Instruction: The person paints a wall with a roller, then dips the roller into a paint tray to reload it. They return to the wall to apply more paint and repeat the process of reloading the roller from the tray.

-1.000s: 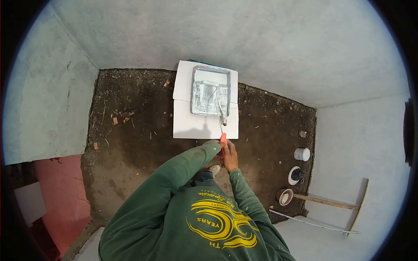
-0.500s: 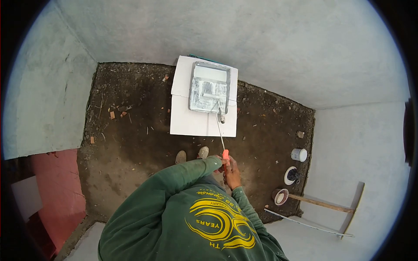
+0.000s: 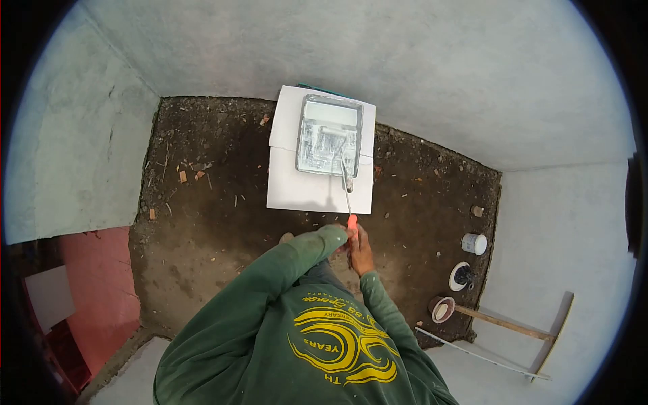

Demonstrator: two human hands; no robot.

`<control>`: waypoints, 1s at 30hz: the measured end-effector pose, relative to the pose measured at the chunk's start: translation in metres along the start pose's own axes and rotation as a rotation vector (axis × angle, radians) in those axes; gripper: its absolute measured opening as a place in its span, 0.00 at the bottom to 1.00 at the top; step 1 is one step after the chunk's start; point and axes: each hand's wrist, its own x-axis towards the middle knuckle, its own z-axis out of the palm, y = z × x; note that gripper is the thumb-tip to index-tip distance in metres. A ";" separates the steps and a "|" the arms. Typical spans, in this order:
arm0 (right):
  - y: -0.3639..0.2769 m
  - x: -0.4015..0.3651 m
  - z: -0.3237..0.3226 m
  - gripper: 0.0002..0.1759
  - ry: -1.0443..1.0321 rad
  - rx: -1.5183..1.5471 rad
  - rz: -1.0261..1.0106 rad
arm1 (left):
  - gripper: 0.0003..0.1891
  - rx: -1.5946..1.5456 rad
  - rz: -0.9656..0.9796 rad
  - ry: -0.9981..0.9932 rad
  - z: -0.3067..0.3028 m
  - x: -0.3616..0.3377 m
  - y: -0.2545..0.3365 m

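The orange handle [image 3: 352,224] of a paint roller is gripped by both hands in front of the green shirt. My left hand [image 3: 345,235], partly hidden by its sleeve, is closed around the handle. Against its right side, my right hand [image 3: 361,254] is closed on the lower part. A thin metal rod [image 3: 346,182] runs forward from the handle into a paint-smeared tray [image 3: 359,135]. The whitish roller head [image 3: 331,131] lies in the tray, hard to tell from the paint. White boards [image 3: 287,185] lie under the tray.
Pale walls [image 3: 418,74] enclose the dark dirt floor [image 3: 223,189]. At the right stand a white tub [image 3: 474,244], a round lid with something dark [image 3: 461,276] and a pinkish bucket [image 3: 442,309]. A wooden T-shaped tool [image 3: 506,322] leans there. Brick bits lie left.
Both hands and the orange handle have moved forward, and the roller head has slid farther up the tray. The whole view has shifted slightly.
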 end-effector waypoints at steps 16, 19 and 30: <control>-0.029 -0.076 -0.025 0.26 -0.209 0.342 0.380 | 0.30 0.055 -0.027 -0.111 0.002 -0.035 -0.010; -0.014 -0.060 -0.007 0.26 -0.232 0.183 0.344 | 0.29 -0.041 0.015 -0.075 -0.008 -0.032 -0.010; -0.039 0.012 0.027 0.27 -0.206 0.099 0.192 | 0.28 -0.179 0.035 0.327 -0.063 -0.003 0.003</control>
